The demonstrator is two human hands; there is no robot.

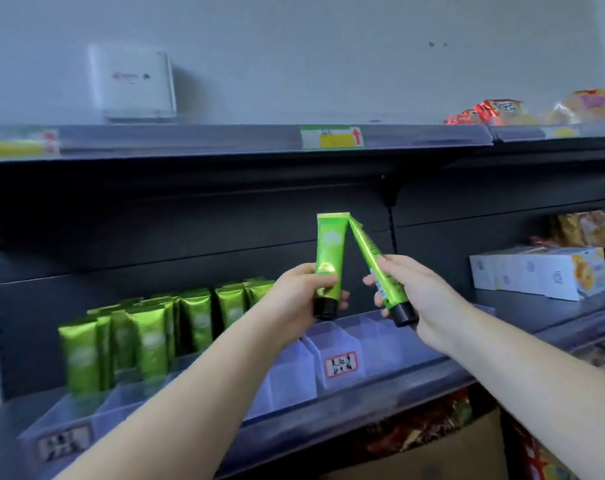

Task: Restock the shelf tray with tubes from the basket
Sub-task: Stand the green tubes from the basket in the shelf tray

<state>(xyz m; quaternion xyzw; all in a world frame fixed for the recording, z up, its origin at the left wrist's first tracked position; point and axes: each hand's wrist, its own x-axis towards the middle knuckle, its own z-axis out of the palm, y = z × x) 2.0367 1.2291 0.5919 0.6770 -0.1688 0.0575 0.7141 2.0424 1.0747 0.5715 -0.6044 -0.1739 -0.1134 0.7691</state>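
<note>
Presently, item by item. Left hand (299,299): fingers curled round the lower body of an upright green tube (329,251), black cap down, crimped end up. Right hand (417,292): fingers and thumb wrapped round a second green tube (369,252), black cap down and toward the person, body tilted so its crimped end leans left. The two crimped ends meet, touching or nearly so; which, cannot be told. Both tubes are held in the air above the right part of the clear shelf tray (332,344).

Clear shelf tray: divided into compartments, standing on the dark middle shelf (415,379). Left compartments hold rows of upright green tubes (148,337), somewhat blurred. The compartments below the hands show no tubes. Two small labels on the tray front, one with a red border (341,364); writing illegible.

Upper shelf: price tag with yellow field and red arrow (332,136); white box (133,84) standing at the wall; red and yellow snack packets (536,109) at right.

Middle shelf, right: white cartons (533,271), well apart from the tray.
</note>
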